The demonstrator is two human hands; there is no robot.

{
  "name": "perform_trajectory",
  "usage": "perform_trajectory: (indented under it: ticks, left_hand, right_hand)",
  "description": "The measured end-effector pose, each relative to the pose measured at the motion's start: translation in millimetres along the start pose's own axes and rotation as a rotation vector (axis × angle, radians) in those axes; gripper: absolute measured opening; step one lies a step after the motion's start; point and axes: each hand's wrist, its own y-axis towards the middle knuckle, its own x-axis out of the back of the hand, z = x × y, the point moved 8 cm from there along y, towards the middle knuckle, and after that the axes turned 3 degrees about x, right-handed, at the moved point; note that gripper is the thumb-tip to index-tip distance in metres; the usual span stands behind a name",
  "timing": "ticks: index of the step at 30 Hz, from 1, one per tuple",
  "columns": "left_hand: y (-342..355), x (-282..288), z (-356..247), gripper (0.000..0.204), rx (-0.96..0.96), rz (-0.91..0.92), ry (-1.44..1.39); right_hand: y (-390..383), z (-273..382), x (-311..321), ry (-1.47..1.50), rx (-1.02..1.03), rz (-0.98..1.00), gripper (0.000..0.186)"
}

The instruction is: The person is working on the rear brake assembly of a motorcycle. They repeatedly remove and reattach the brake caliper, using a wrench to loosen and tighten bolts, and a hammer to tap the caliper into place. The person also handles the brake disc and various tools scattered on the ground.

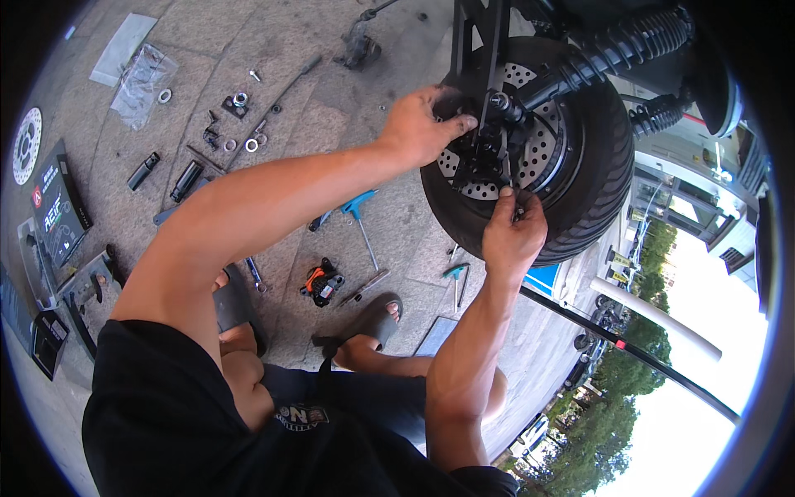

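Note:
A wheel with a black tyre (609,186) and a drilled brake disc (542,124) stands before me at the upper right. The black brake caliper (479,161) sits at the disc's near edge, beside a dark fork arm (494,50). My left hand (418,124) is closed round a black part at the caliper's upper left, its thumb pressing on it; the fingertips are partly hidden. Just below the caliper, my right hand (515,232) pinches a slim metal piece (509,174) between thumb and fingers. Its exact kind does not show.
A black coil spring shock (629,50) slants above the wheel. On the paving lie a blue T-handle wrench (360,219), an orange and black part (321,282), black sleeves (186,178), washers (251,145), a loose disc (27,145) and a black box (62,203). My sandalled feet are below.

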Motion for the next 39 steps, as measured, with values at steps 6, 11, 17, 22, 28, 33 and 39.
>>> perform_trajectory:
  ticks: [6,11,17,22,28,33,39]
  left_hand:
    - [2,-1,9,0.049,-0.016,0.122,0.184]
    - [2,-1,8,0.05,-0.109,0.171,0.319]
    - [13,1,7,0.058,-0.217,0.341,0.249]
    - [16,1,10,0.066,-0.168,0.418,0.178]
    - [20,-3,3,0.057,-0.364,0.278,0.379]
    - [23,-2,2,0.056,-0.449,0.205,0.337]
    - [33,-5,5,0.061,-0.215,0.381,0.365]
  right_hand:
    - [0,0,-1,0.005,0.014,0.006,0.022]
    - [0,-1,0,-0.009,0.013,-0.004,0.022]
    - [1,0,1,-0.027,0.019,0.008,0.02]
    - [1,-4,0,-0.02,-0.014,0.009,0.02]
    - [2,-3,1,-0.019,0.0,0.016,0.021]
    - [2,-3,0,-0.006,-0.007,0.03,0.021]
    - [3,-3,1,-0.015,0.023,0.026,0.022]
